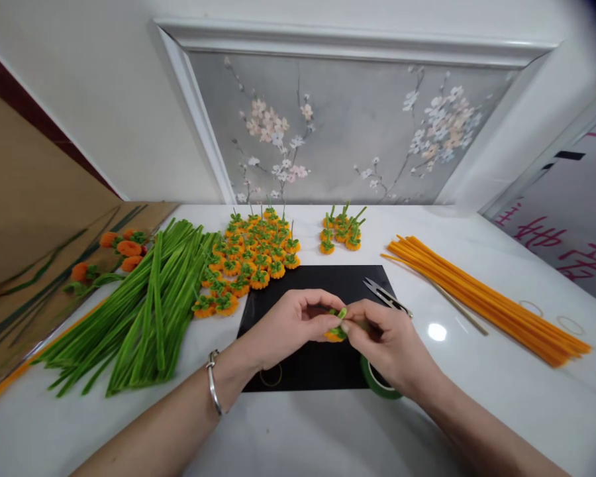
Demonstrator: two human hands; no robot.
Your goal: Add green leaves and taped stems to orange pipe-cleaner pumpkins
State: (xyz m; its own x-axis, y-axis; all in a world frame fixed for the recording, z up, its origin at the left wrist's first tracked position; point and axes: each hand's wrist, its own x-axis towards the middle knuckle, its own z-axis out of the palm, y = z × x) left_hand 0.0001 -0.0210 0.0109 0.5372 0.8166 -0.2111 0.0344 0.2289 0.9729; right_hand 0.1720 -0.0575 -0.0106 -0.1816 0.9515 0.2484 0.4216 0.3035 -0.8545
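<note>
Between the fingertips of my left hand (pixel 295 323) sits a small orange pipe-cleaner flower (pixel 334 336), with green loops on its upper side. My right hand (pixel 390 341) closes in a pinch on a bit of the green pipe cleaner (pixel 342 313) at the flower's top. Both hands meet above a black mat (pixel 308 371). Partly under my right hand lies a roll of green tape (pixel 383 391). Metal thread snips (pixel 385 295) rest at the mat's right edge, just beyond that hand.
Many similar orange flowers (pixel 258 248) crowd behind the mat, with a smaller group (pixel 342 230) to their right. Green pipe cleaners (pixel 139 311) are heaped at left, orange ones (pixel 487 298) at right. Finished orange blooms (pixel 129 248) lie far left. A framed panel (pixel 347 132) stands behind.
</note>
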